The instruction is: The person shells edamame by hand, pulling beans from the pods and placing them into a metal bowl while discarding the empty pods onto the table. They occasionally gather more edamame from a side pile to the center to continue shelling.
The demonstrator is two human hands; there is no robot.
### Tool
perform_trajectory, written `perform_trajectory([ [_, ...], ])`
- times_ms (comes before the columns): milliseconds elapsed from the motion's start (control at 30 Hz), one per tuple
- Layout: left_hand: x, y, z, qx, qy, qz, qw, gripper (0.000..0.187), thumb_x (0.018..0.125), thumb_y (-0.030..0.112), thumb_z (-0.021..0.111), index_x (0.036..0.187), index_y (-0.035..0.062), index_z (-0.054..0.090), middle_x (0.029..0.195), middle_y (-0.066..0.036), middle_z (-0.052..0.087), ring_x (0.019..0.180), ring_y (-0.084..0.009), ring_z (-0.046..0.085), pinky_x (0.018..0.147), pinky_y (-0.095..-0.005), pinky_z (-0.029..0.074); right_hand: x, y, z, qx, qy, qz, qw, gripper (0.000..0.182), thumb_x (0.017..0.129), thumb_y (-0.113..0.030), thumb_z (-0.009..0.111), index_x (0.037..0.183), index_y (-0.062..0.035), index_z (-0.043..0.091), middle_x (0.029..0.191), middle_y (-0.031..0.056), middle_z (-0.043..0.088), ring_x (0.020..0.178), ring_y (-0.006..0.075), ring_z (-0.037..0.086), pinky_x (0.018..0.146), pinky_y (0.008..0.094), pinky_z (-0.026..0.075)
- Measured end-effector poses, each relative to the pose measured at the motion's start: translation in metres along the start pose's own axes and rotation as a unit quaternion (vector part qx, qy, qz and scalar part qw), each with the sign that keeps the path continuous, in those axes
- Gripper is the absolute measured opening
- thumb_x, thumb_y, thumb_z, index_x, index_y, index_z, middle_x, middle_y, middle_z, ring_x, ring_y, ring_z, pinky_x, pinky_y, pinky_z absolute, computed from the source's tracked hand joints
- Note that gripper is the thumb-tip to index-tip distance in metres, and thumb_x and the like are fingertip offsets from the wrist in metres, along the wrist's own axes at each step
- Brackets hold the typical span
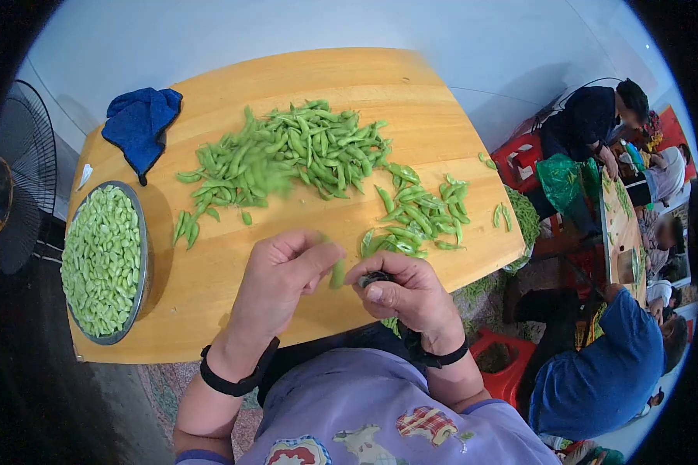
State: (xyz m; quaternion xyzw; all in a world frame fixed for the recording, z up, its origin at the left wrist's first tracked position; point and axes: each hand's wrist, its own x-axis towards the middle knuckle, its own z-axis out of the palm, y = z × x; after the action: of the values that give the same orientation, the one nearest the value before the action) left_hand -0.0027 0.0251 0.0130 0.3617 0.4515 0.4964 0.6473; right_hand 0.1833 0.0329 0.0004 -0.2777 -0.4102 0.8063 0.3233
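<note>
Head view: The left hand [275,275] & the right hand [407,291] were close together over the near edge of the wooden worktop [209,287]. Both hands pinched one green bean pod [338,273] between them. The left hand's fingers were curled onto the top of the pod. The right hand was closed round the bottom end, w/ the thumb pressed in front. The pod stood almost upright, just above the wood.

A big pile of pods [295,151] lay in the middle of the worktop, well away from the hands. A smaller pile [415,217] lay to the right, near the right hand. A few loose pods [186,229] lay on the left side of the big pile.

A metal bowl [141,256] sat at the left edge of the worktop, full of pale shelled beans [99,260]. A blue cloth [141,124] lay at the far left corner. A fan [15,186] stood past the left edge.

Other people sat to the right: one in a blue shirt [605,372] & one in dark clothes [589,116], at another table [620,232] w/ more pods on it.
</note>
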Motion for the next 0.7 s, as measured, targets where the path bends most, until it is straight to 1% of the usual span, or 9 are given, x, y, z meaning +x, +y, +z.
perform_trajectory([
  [33,0.000,-0.001,0.001,-0.002,-0.003,-0.002,1.000,0.014,0.081,0.015,0.061,0.072,0.0042,0.059,0.057,0.006,0.047,0.050,-0.0013,0.036,0.045,-0.0173,0.026,-0.001,0.000,0.002,-0.021,0.005,-0.007,1.000,0.023,0.085,-0.009,0.057,0.105,0.0014,0.054,0.069,-0.0043,0.045,0.055,0.0018,0.036,0.046,0.0164,0.029],
  [100,0.001,-0.002,0.003,-0.005,-0.017,0.008,1.000,0.014,0.082,0.013,0.061,0.080,0.0001,0.060,0.064,0.000,0.054,0.049,-0.0034,0.040,0.044,-0.0164,0.030,-0.002,0.000,0.004,-0.043,0.013,-0.014,0.999,0.022,0.085,-0.008,0.057,0.105,0.0013,0.055,0.069,-0.0049,0.044,0.056,0.0018,0.035,0.047,0.0166,0.028],
  [200,0.001,-0.002,0.005,0.027,-0.011,0.015,0.999,0.011,0.081,0.011,0.061,0.078,0.0006,0.059,0.062,-0.001,0.054,0.049,-0.0034,0.040,0.044,-0.0165,0.029,-0.002,0.000,0.007,-0.054,0.023,-0.032,0.998,0.022,0.084,-0.008,0.058,0.104,0.0014,0.055,0.069,-0.0053,0.045,0.056,0.0016,0.035,0.048,0.0164,0.028],
  [333,-0.003,0.004,0.014,0.029,-0.015,0.044,0.998,0.009,0.080,0.010,0.062,0.076,0.0016,0.059,0.062,-0.001,0.056,0.048,-0.0031,0.039,0.044,-0.0167,0.029,-0.002,-0.001,0.009,-0.099,0.030,-0.070,0.992,0.019,0.084,-0.007,0.058,0.101,0.0013,0.056,0.073,-0.0048,0.048,0.060,0.0017,0.039,0.051,0.0165,0.032],
  [400,-0.004,0.007,0.015,0.081,-0.002,0.059,0.995,0.010,0.078,0.010,0.064,0.073,0.0040,0.059,0.061,0.002,0.055,0.049,-0.0020,0.037,0.045,-0.0169,0.029,-0.005,-0.003,0.010,-0.122,0.032,-0.083,0.989,0.019,0.084,-0.007,0.058,0.101,0.0012,0.056,0.075,-0.0046,0.049,0.061,0.0017,0.040,0.052,0.0166,0.034],
  [533,-0.006,0.008,0.016,0.129,0.002,0.082,0.988,0.011,0.077,0.012,0.065,0.071,0.0059,0.059,0.061,0.004,0.054,0.050,-0.0010,0.036,0.045,-0.0169,0.028,-0.008,-0.007,0.014,-0.153,0.046,-0.087,0.983,0.016,0.082,-0.006,0.060,0.096,0.0019,0.057,0.076,-0.0013,0.053,0.065,0.0049,0.045,0.057,0.0200,0.039],
  [600,-0.004,0.003,0.015,0.144,-0.003,0.124,0.982,0.011,0.078,0.012,0.065,0.071,0.0067,0.058,0.061,0.005,0.053,0.051,-0.0004,0.036,0.045,-0.0169,0.027,-0.008,-0.007,0.015,-0.179,0.054,-0.098,0.977,0.015,0.081,-0.006,0.060,0.093,0.0022,0.057,0.075,-0.0001,0.053,0.066,0.0061,0.046,0.058,0.0212,0.039],
  [633,-0.005,0.004,0.015,0.144,-0.003,0.125,0.982,0.011,0.078,0.012,0.065,0.071,0.0067,0.058,0.061,0.005,0.053,0.051,-0.0004,0.036,0.045,-0.0169,0.027,-0.008,-0.006,0.015,-0.205,0.060,-0.113,0.970,0.014,0.081,-0.005,0.060,0.092,0.0026,0.057,0.074,0.0006,0.053,0.066,0.0073,0.047,0.059,0.0221,0.040],
  [700,-0.007,0.007,0.015,0.131,-0.011,0.065,0.989,0.010,0.078,0.011,0.065,0.072,0.0055,0.059,0.061,0.004,0.054,0.051,-0.0006,0.037,0.045,-0.0172,0.028,-0.009,-0.005,0.015,-0.231,0.066,-0.126,0.962,0.013,0.080,-0.005,0.061,0.090,0.0030,0.057,0.073,0.0014,0.054,0.067,0.0085,0.048,0.060,0.0230,0.040],
])
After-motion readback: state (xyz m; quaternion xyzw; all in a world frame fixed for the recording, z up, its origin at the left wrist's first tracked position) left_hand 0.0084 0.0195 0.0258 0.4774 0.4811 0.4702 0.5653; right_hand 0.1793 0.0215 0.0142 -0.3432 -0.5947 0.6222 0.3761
